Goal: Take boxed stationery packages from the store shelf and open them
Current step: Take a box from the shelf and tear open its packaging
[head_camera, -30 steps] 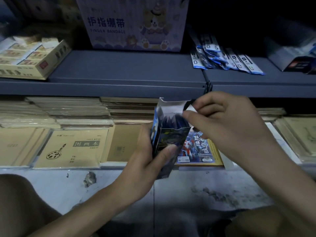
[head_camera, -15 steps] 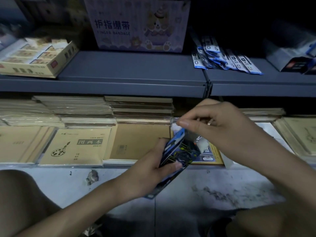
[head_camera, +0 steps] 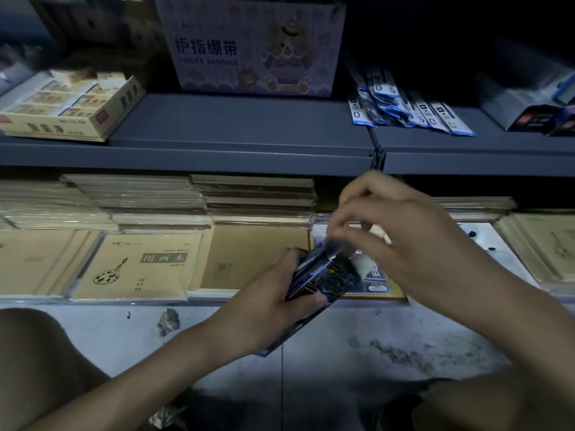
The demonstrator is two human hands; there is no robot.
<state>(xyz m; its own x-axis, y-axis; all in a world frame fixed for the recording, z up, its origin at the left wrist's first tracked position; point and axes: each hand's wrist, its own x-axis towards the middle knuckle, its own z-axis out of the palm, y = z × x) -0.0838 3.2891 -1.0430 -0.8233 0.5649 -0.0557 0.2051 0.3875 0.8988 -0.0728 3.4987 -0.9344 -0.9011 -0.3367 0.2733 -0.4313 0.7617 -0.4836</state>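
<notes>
1. The left hand (head_camera: 273,306) wraps its fingers round a small box (head_camera: 326,275). It is shiny dark-blue card, tilted over the dirty grey floor (head_camera: 404,337).
2. The right hand (head_camera: 404,244) curls above, fingertips pinching the box's blurry top end.
3. Behind lie stacks of flat brown paper notebooks (head_camera: 140,265).
4. Farthest, a purple cardboard carton (head_camera: 249,48) sits on the grey shelf (head_camera: 233,126).

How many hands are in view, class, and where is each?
2. The left hand grips the dark blue box at centre; the right hand, just above-right, pinches the box's top end.
</notes>
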